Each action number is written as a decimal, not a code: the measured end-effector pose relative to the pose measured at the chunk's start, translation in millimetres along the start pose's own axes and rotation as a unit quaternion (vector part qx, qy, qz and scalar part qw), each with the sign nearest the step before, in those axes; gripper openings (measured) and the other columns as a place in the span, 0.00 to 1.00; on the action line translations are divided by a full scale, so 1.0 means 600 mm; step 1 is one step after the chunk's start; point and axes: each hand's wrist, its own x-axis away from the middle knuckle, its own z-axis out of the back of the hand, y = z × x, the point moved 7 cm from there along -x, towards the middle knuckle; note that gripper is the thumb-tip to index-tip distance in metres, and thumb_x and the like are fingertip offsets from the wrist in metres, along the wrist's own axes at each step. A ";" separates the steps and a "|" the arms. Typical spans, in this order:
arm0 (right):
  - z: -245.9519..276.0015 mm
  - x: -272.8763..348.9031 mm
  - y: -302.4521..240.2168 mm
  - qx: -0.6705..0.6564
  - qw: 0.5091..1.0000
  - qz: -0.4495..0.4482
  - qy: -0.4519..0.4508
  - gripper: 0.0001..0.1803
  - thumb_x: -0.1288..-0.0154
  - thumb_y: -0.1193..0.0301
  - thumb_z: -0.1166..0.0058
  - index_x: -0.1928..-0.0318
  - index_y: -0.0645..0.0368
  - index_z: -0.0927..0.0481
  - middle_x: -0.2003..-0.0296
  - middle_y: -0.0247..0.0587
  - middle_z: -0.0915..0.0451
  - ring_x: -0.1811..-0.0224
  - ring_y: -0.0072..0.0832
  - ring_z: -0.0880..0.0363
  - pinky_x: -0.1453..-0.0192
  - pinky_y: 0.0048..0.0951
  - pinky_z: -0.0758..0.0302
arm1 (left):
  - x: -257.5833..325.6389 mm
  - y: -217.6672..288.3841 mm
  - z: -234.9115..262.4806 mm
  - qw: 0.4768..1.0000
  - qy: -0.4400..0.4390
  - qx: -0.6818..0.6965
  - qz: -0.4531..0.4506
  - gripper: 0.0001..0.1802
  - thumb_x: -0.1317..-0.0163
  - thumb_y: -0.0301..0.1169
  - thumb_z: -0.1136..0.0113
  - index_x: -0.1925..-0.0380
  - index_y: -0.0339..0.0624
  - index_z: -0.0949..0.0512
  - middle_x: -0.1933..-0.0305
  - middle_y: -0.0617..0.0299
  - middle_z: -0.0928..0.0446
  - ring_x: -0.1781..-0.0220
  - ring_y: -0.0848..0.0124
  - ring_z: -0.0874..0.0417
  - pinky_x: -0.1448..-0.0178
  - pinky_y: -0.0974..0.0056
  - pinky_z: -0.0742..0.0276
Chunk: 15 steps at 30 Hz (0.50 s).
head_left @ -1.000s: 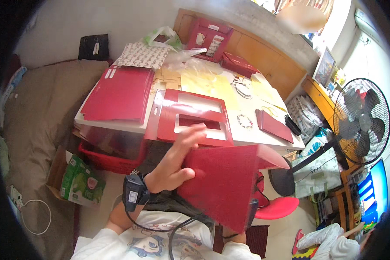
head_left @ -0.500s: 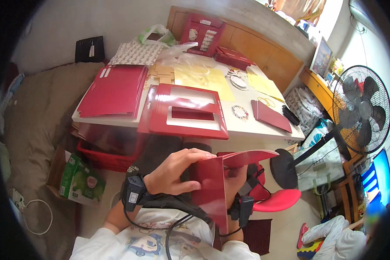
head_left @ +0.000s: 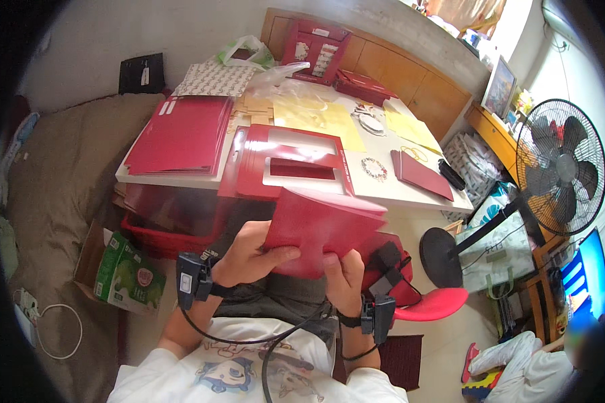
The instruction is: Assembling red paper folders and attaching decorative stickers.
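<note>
Both of my hands hold a small bundle of dark red cardboard sheets [head_left: 323, 232] over my lap, just in front of the table. My left hand [head_left: 240, 254] grips the lower left edge, thumb on the near face and fingers behind. My right hand [head_left: 345, 279] pinches the lower right edge, its thumb pressed on the near face. The sheets fan slightly apart at the right. Beyond them, red cardboard pieces with cut-out windows [head_left: 254, 158] lie at the table's front edge. A smaller pile of dark red cards [head_left: 415, 174] rests to the right.
A stack of large red cards [head_left: 181, 138] occupies the white table's left side, near yellow sheets [head_left: 302, 115]. A beaded ring [head_left: 374, 168] lies on the right. Below stand a red basket [head_left: 168, 235] and green carton [head_left: 128, 275]. Right are a fan [head_left: 565, 168] and a seated person [head_left: 538, 369].
The red sheets have turned from edge-on to a broad face toward me and risen slightly. My right hand has come out from behind them to their lower right edge.
</note>
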 end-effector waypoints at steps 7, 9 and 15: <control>-0.024 -0.007 -0.003 0.017 0.988 -0.067 -0.136 0.12 0.35 0.73 0.55 0.56 0.69 0.27 0.66 0.44 0.24 0.66 0.29 0.27 0.59 0.25 0.31 | 0.020 0.005 -0.024 0.977 -0.055 0.159 0.132 0.19 0.44 0.25 0.41 0.51 0.34 0.30 0.55 0.55 0.25 0.55 0.66 0.25 0.51 0.65 0.31; -0.020 -0.006 0.006 0.006 0.986 -0.098 -0.135 0.12 0.36 0.73 0.55 0.56 0.69 0.27 0.66 0.45 0.24 0.65 0.32 0.26 0.59 0.27 0.31 | 0.022 0.000 -0.031 0.974 -0.067 0.156 0.153 0.19 0.43 0.25 0.42 0.51 0.34 0.30 0.53 0.56 0.26 0.52 0.66 0.26 0.48 0.65 0.32; -0.011 -0.019 -0.007 0.171 0.977 0.045 -0.123 0.09 0.41 0.74 0.49 0.61 0.67 0.26 0.68 0.48 0.24 0.69 0.41 0.27 0.62 0.32 0.31 | 0.010 0.023 -0.030 0.993 -0.072 0.046 0.078 0.16 0.42 0.25 0.44 0.53 0.33 0.29 0.62 0.54 0.25 0.64 0.62 0.24 0.59 0.66 0.28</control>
